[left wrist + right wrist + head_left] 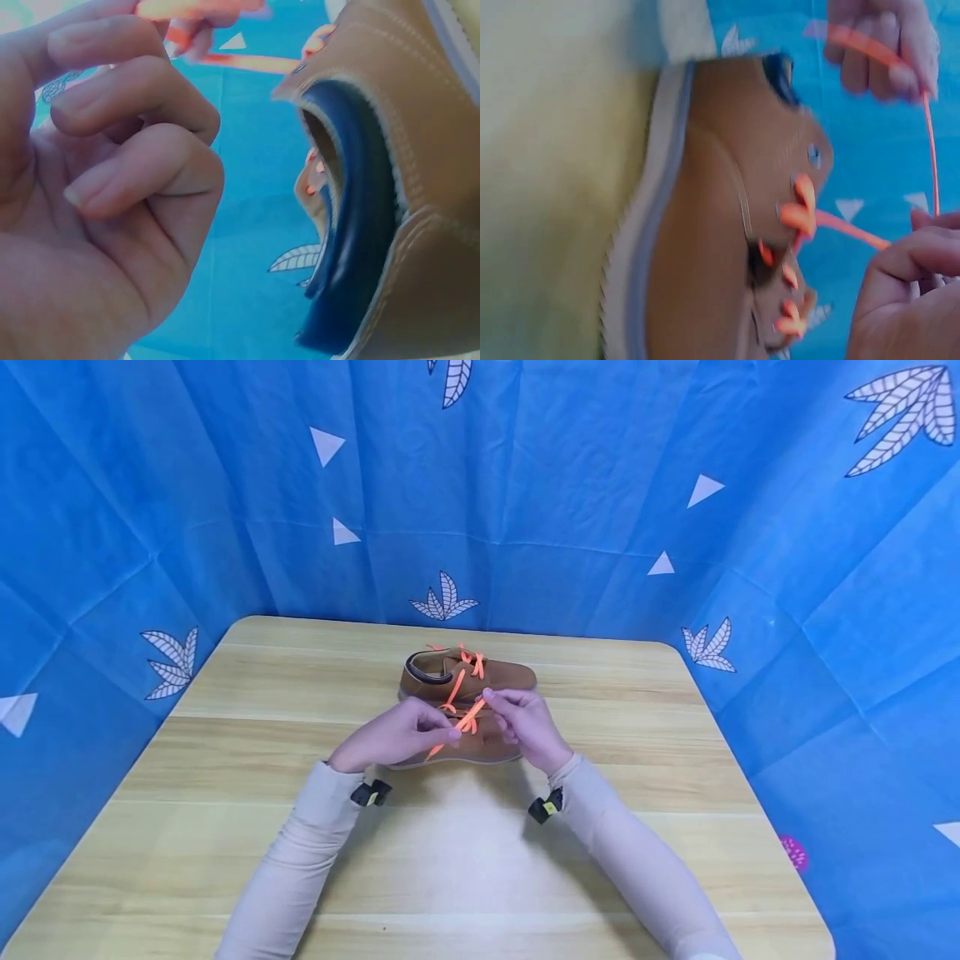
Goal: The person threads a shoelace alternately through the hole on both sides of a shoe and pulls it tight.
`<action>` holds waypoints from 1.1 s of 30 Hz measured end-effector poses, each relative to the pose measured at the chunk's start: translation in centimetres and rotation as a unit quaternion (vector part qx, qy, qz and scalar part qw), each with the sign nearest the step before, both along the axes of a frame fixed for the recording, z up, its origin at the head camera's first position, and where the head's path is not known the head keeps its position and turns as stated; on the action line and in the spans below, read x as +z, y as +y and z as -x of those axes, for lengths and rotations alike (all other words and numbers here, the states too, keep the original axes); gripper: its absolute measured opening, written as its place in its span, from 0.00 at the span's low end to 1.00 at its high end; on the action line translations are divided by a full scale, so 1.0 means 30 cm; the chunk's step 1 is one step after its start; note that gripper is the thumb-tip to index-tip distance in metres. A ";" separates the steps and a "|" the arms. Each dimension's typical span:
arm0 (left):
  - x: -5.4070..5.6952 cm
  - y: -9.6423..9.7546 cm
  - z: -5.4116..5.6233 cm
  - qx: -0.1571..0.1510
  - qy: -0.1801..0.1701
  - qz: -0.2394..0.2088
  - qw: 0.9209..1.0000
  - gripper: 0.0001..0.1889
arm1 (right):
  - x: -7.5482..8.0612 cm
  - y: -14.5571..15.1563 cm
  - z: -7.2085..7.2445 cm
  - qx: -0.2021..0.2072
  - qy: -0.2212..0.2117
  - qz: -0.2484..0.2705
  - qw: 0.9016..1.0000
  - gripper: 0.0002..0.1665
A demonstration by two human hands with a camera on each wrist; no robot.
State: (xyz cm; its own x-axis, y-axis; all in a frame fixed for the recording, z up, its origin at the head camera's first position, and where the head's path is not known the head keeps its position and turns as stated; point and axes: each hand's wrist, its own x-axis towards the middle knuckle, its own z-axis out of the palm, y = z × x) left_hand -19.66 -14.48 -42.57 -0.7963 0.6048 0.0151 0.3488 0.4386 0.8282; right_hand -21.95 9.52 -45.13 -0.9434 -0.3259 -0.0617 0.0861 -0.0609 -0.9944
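Two brown shoes lie side by side on the table, the near shoe (489, 745) in front of the far shoe (512, 675). Both carry orange laces. Above the near shoe, a stretch of orange shoelace (470, 716) runs between the hands. The left hand (397, 735) pinches it at the left, with a loose end hanging below. At the right, the right hand (531, 727) pinches the lace between thumb and fingertips. In the right wrist view, the lace (931, 157) looks taut, and an eyelet above the laced ones shows no lace. The shoe's dark padded collar (360, 202) appears beside the left hand.
The wooden table (465, 868) stretches out in front of the shoes and to both sides. A blue patterned cloth (510, 468) hangs behind and around it. Small black devices sit on the left wrist (371, 792) and right wrist (545, 807).
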 end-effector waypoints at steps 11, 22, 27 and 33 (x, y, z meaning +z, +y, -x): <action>0.023 -0.015 -0.005 0.013 -0.007 -0.003 1.000 0.12 | 0.102 -0.038 -0.002 0.071 0.402 -0.281 0.869 0.13; 0.026 -0.040 0.003 0.037 -0.008 0.012 0.999 0.11 | 0.178 -0.045 0.065 0.213 0.392 -0.364 0.818 0.08; 0.019 -0.039 0.007 0.024 0.033 0.022 0.999 0.11 | 0.185 -0.070 0.064 0.276 0.367 -0.367 0.809 0.07; 0.009 -0.019 -0.001 0.114 0.080 0.095 0.986 0.08 | 0.183 -0.054 0.086 0.268 0.331 -0.360 0.830 0.07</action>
